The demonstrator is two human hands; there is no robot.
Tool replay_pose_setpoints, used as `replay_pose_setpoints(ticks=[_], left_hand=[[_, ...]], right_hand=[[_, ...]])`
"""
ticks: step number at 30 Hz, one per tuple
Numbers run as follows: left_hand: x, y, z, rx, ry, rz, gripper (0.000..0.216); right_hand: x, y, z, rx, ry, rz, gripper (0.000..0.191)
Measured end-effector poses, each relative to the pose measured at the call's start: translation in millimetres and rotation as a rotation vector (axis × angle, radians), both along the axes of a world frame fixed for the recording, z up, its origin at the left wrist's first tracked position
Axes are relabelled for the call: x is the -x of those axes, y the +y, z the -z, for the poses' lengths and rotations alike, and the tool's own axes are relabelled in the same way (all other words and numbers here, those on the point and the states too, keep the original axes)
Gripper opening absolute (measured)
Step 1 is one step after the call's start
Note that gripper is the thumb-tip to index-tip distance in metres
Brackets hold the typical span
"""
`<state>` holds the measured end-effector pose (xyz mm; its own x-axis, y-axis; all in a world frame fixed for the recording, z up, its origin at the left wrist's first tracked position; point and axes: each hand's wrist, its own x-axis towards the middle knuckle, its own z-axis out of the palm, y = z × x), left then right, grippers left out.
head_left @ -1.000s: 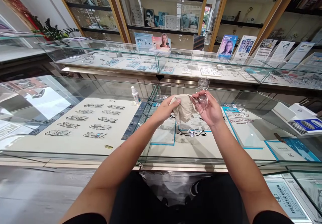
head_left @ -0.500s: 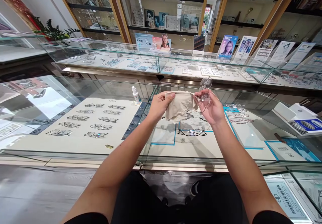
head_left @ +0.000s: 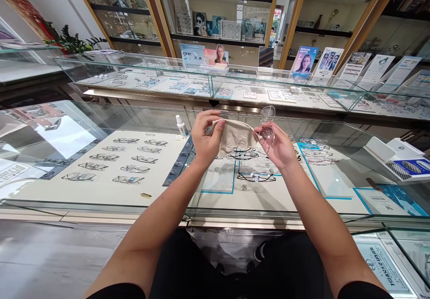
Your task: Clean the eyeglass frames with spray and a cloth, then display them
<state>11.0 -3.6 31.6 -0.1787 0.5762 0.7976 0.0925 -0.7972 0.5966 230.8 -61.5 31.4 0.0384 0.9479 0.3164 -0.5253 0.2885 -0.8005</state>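
Head view, one person at an optician's counter. The glass display counter (head_left: pixel 101 124) fills the near scene from left to right. Rows of frames (head_left: pixel 117 160) lie under its top at left, and a single black frame (head_left: pixel 255 177) lies under it at centre, directly below the hands.

Both hands are raised above the counter's far edge. The left hand (head_left: pixel 204 140) is closed, with fingers and thumb curled around one end of a beige cloth (head_left: pixel 235 135). The right hand (head_left: pixel 278 149) is closed in a pinch on a pair of clear-lensed spectacles (head_left: pixel 268 131) and appears to trap the cloth's other end against the lower lens.

The cloth spans the gap between the hands, pulled fairly taut. The spectacles stand on end, with one lens between the right fingertips and the other projecting above them unsupported. A small spray bottle (head_left: pixel 181 126) stands on the glass just left of the left hand.

Probable hazards:
- The spectacles are held only by a fingertip pinch at one lens. A tug from the taut cloth could twist the bridge or pull them free, and they would drop onto the hard glass top.
- Bare fingertips on the lens may smear it.
- A leftward sweep of the left hand could tip the bottle.
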Motion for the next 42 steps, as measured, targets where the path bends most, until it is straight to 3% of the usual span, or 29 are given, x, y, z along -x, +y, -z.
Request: replay_pose_setpoints(ticks=[3,9,16,26,33,42], left_hand=[[0.5,-3.7,-0.4,-0.05,0.015,-0.002,0.031],[2.6,-12.5,-7.2,0.027,0.02,0.105,0.026],[5.6,-12.2,-10.4,0.122,0.169,0.106,0.025],[1.5,-11.7,-5.7,0.02,0.209,0.078,0.028],[-1.3,-14.1,-4.4,0.247,0.098,0.168,0.041],[-10.1,-26.9,-8.7,0.486,0.15,0.337,0.056]], right_hand=[[3.1,0.9,2.3,0.029,-0.018,-0.024,0.024],[3.0,-1.9,0.4,0.052,-0.061,-0.043,0.03],[5.0,-7.1,-2.8,0.02,-0.13,-0.012,0.032],[17.1,-11.2,1.3,0.017,-0.192,-0.088,0.036],[24.1,-13.3,2.2,0.013,-0.292,-0.071,0.041],[26.3,-4.2,14.8,-0.06,-0.34,0.166,0.039]])
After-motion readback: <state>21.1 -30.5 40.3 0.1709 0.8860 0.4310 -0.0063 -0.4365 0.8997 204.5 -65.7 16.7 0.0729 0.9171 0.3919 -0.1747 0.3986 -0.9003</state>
